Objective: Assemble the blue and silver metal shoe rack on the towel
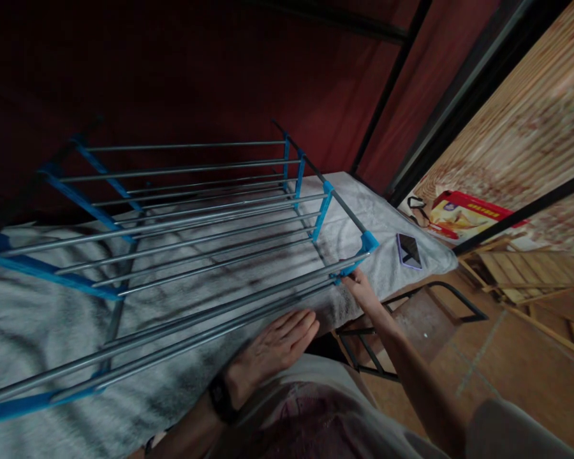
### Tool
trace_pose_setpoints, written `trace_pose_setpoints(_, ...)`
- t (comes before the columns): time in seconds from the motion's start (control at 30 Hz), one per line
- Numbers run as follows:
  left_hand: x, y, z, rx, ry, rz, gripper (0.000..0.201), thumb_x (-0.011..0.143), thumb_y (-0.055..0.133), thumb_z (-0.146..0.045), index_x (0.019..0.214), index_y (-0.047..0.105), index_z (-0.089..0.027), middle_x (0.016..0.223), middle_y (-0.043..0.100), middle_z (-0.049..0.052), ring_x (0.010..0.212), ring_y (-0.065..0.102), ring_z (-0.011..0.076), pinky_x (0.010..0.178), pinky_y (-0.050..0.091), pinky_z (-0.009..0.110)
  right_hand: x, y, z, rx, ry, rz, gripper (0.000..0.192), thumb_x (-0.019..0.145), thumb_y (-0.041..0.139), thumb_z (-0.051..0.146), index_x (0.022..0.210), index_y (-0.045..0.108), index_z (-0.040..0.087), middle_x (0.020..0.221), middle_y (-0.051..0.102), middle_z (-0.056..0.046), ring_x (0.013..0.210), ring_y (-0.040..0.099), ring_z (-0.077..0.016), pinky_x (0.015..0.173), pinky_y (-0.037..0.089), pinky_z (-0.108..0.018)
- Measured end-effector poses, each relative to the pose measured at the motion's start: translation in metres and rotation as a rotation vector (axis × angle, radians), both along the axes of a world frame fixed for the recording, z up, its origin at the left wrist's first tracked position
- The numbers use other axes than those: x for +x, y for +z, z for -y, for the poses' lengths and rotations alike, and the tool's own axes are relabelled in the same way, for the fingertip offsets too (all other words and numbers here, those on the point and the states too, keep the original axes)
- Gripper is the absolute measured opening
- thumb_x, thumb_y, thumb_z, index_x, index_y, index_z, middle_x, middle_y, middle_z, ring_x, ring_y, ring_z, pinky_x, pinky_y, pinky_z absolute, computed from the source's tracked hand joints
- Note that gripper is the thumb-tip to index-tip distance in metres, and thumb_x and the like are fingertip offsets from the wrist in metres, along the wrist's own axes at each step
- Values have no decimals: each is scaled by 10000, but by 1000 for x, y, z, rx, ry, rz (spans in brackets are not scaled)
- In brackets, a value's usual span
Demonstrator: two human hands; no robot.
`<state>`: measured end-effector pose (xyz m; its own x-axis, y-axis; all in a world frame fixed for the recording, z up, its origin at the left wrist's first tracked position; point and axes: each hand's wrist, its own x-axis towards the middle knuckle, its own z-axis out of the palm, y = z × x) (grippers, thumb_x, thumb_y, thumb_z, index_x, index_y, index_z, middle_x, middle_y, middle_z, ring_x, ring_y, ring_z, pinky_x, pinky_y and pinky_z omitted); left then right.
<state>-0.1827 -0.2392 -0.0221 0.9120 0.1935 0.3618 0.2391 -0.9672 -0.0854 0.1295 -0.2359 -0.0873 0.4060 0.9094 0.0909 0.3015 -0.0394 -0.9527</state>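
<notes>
A rack of grey metal tubes with blue plastic joints [229, 312] lies on a grey fleecy cloth [363, 210], spanning the left and middle of the view. My right hand [360, 288] is at its near right corner, fingers closed around the lower end of a blue plastic bracket [369, 242]; the fingertips are partly hidden behind it. Just in front of the near tubes, my left hand [282, 338] lies flat on the cloth with its fingers stretched out and nothing in it. A dark watch [222, 396] is on the left wrist.
A phone [409, 250] rests on the cloth to the right. Beyond it are a red and yellow box [471, 217] and dark glasses [418, 210]. A black-framed chair [418, 319] stands at the near right, with wooden slatted furniture [530, 271] past it. Behind the rack rises a dark red wall [196, 70].
</notes>
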Motion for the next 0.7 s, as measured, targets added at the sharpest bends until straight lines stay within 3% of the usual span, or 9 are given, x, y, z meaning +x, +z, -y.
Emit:
trace_pose_setpoints(0.1,4,44,1,144,-5,179,435,980,442,-138,1399,546,-184,1449,576,71,1426,428,196,1221,310,371,1,20,2,106,-14,-21,382,756,605,322,1129,629,242,1129,695,-68,1077,623,-263,991,477,-413)
trace_pose_setpoints(0.23,22,85,-12,147,193,271,448,979,448,-137,1420,521,-176,1390,610,102,1368,488,229,1182,353,407,-2,55,8,238,-75,-41,481,790,617,292,1269,575,265,1334,623,-79,1228,581,-259,1070,444,-411)
trace_pose_setpoints(0.33,41,92,-25,88,328,167,459,980,451,-141,1436,494,-174,1362,612,122,1215,592,238,1046,465,380,-4,77,11,298,-79,-14,448,830,609,327,1270,569,259,1318,636,-87,1222,592,-263,1063,449,-416)
trace_pose_setpoints(0.47,59,86,-37,40,367,7,491,948,467,-82,1433,474,-156,1138,666,113,943,649,201,757,515,305,-5,92,8,311,-73,-24,458,880,560,418,1308,557,255,1292,655,-86,1232,593,-277,1044,463,-426)
trace_pose_setpoints(0.63,63,91,-40,66,375,-25,482,938,474,-66,1411,479,-162,983,631,72,894,624,183,698,472,286,-1,93,-3,287,-96,-142,538,965,379,600,1297,591,234,1138,700,-89,1118,647,-261,970,507,-396)
trace_pose_setpoints(0.7,63,94,-40,86,374,-22,471,940,483,-73,1403,486,-161,968,623,65,882,620,181,685,462,289,-1,92,-5,278,-76,-95,561,974,336,640,1276,613,257,1072,707,-69,1076,649,-247,954,506,-379)
